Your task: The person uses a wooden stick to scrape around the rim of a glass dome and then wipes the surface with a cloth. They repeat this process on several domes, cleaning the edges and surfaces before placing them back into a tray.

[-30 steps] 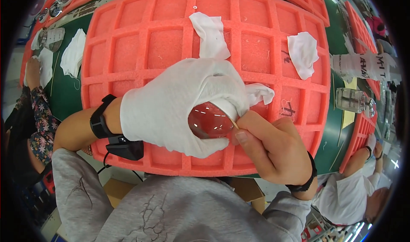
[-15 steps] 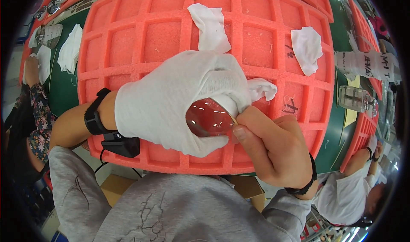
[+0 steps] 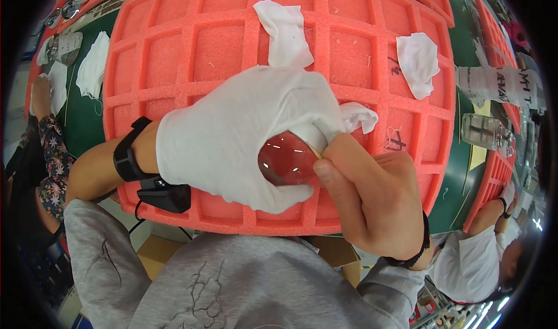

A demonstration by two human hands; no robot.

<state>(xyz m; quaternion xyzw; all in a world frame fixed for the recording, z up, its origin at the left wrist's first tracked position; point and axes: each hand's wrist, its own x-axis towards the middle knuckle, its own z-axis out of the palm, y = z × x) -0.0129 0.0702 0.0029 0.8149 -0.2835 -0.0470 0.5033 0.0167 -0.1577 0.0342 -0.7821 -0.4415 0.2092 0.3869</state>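
Note:
My left hand (image 3: 241, 134), in a white glove, curls round a clear, round, shiny lens (image 3: 286, 159) and grips it by the edge. Red foam shows through the lens, and bright light reflections lie on it. My bare right hand (image 3: 375, 198) is closed in a pinch at the lens's right rim. From between its thumb and forefinger sticks out the tip of a thin, pale wooden stick (image 3: 315, 152), touching or very close to the rim. The rest of the stick is hidden in the fingers. Both hands are above a red foam tray (image 3: 218, 91) with square compartments.
White cloth pieces (image 3: 285, 36) lie on the tray, one of them (image 3: 417, 65) at the right and another (image 3: 359, 117) beside my hands. On the green table (image 3: 456, 181) stand a glass bottle (image 3: 485, 132) and a wrapped roll (image 3: 500, 87). Other people sit at both sides.
My right hand's pinching fingertips have moved slightly up along the lens rim. The lens has tilted a little, so its reflections have shifted. My left hand keeps its grip.

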